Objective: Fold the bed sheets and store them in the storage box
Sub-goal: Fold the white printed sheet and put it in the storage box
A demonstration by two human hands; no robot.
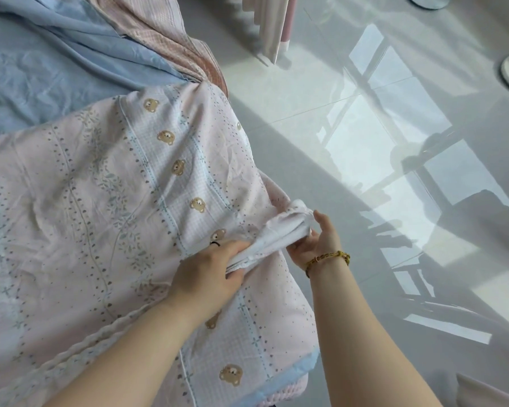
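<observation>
Now | left hand (pixel 209 274) + right hand (pixel 315 243) grip bunched sheet corner (pixel 276 233) | at bed edge (pixel 279 396) | floor (pixel 365 113) alongside

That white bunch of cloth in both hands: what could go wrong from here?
1. The white bunched cloth is gripped crumpled by the left hand and the right hand, so any fold may come out uneven.
2. The bear-print sheet drapes over the bed's edge and a pull might drag it toward the floor.

A home bedroom: bed (pixel 71 69) with sheets (pixel 100 186), curtain (pixel 272 24), tiled floor (pixel 335 98)
</observation>
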